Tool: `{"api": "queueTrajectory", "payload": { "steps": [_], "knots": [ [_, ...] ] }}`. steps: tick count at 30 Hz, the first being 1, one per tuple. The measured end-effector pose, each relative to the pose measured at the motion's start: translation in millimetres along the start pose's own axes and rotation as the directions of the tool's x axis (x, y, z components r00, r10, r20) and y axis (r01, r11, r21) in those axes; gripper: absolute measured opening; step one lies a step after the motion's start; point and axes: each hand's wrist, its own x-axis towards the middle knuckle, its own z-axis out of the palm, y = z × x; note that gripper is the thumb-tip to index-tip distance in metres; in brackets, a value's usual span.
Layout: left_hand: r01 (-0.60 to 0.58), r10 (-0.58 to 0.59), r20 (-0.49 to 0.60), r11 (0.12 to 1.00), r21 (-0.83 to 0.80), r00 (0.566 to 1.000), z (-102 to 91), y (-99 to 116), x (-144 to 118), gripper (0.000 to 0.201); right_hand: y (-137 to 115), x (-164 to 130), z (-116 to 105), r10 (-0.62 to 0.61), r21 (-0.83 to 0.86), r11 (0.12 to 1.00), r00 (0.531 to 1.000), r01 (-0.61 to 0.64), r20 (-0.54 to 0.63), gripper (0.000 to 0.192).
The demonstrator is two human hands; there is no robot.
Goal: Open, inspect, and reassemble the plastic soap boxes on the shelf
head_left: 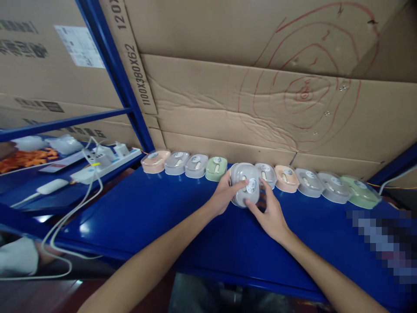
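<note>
In front of the row I hold a grey lidded plastic box (240, 174) with a clear top and a round sticker, tilted towards me. My left hand (223, 195) is closed on its left side, the thumb across the lid. On the right side, my right hand (273, 214) grips it with thumb at the lower edge and fingers near the upper right. Directly behind stands another grey box (269, 174), partly hidden. To the left are a green box (216, 169), two grey boxes (196, 166) and a peach box (155, 162).
Farther right in the row stand a peach box (286, 179), grey boxes (309, 182) and a green box (361, 193). Cardboard (202, 95) backs the blue shelf (146, 217). At left lie a power strip (84, 174), white cables (60, 226) and orange pieces (29, 160). Another person's sleeve (19, 256) shows lower left.
</note>
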Motion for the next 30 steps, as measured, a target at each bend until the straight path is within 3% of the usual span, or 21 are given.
{"api": "queueTrajectory", "payload": {
  "steps": [4,8,14,20,30],
  "knots": [
    [-0.006,0.006,0.024,1.0,0.01,1.0,5.0,-2,-3,0.057,1,-3,-1,-0.114,-0.248,0.963,0.993,0.104,-0.027,0.109],
    [-0.025,0.023,0.124,1.0,0.009,0.992,4.6,-7,-2,0.048,3,-2,-2,-0.082,-0.308,0.949,0.995,0.061,-0.055,0.117],
    [-0.049,0.041,0.132,0.997,0.055,0.99,2.6,-6,-2,0.049,0,0,-3,0.031,-0.112,0.993,0.999,-0.033,-0.013,0.111],
    [-0.084,0.064,0.183,0.991,0.104,0.981,3.4,4,-5,0.061,-3,1,-3,0.032,0.077,0.996,0.998,-0.035,0.045,0.098],
    [-0.102,0.048,0.208,0.961,0.257,0.977,-4.3,-7,-1,0.082,3,-1,-2,0.033,0.065,0.997,0.998,-0.037,0.055,0.106]
  ]
}}
